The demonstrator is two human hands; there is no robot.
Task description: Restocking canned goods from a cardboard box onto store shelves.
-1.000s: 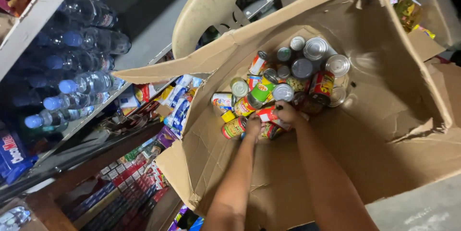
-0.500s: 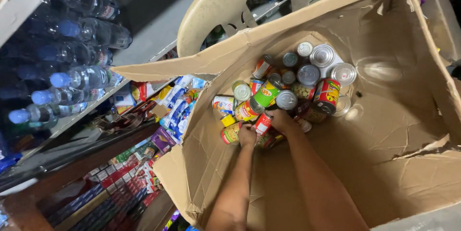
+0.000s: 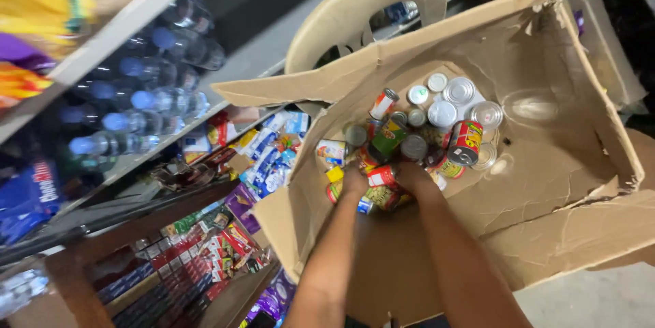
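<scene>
— Where have we got our hands?

— Both down in the box (image 3: 546, 164), among the cans (image 3: 423, 123). Our left hand (image 3: 355, 181) sits at the near edge of the heap, our right hand (image 3: 413, 176) just beside it, and both forearms come up from the bottom of the view.

— Are we holding anything?

— A red can (image 3: 382, 176) lies between the two hands, touching both — it looks pinched from either side. How far the fingers curl we cannot tell; they are tucked in among the tins. Under the hands lies a yellow-green can (image 3: 381, 196), on its side.

— And the other cans?

— They crowd the far left corner of the box. Some stand upright with silver lids showing, as the lidded can (image 3: 442, 114) does; others lie tipped, like the big red can (image 3: 466, 142) to the right of our hands and a green can (image 3: 389, 137) just beyond them. The right half of the box floor is bare cardboard, creased and torn at the flap.

— What is around us?

— A beige plastic chair (image 3: 368, 7) stands behind the box. To the left, a shelf (image 3: 129, 24) with blue-capped bottles (image 3: 129, 123) lying in rows, blurred. Below it, packets (image 3: 273, 157) in blue and white, and lower still, rows of small red boxes (image 3: 205, 260).
</scene>
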